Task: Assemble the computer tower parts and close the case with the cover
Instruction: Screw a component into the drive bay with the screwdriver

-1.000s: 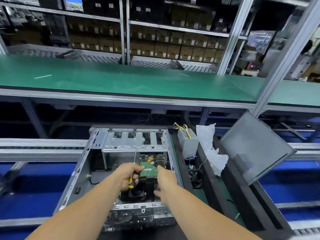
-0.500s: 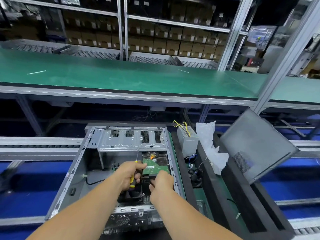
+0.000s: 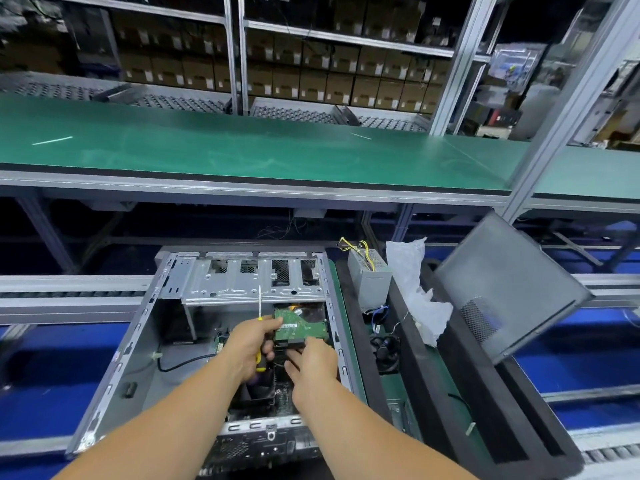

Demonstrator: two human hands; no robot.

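An open grey computer case [image 3: 114, 362] lies on its side in front of me. Inside it, under the silver drive cage [image 3: 242, 284], sits a hard drive [image 3: 301, 325] with its green circuit board facing up. My left hand [image 3: 249, 348] grips a yellow-handled screwdriver [image 3: 259, 306], shaft pointing away from me, and its thumb touches the drive's left edge. My right hand [image 3: 313, 362] is at the drive's near edge, fingers curled there; what they hold is hidden. The dark grey side cover [image 3: 502, 289] leans tilted at the right.
A grey power supply [image 3: 367, 275] with yellow wires stands right of the case, next to a crumpled white plastic bag [image 3: 415, 299] and loose cables [image 3: 384, 348] in a black foam tray [image 3: 485, 410]. A green bench [image 3: 242, 150] runs across behind. Shelves of brown boxes [image 3: 311, 77] stand beyond.
Both hands have shifted slightly deeper into the case toward the hard drive. The left hand still grips the screwdriver; the right hand's fingers have closed in on the drive's near edge.
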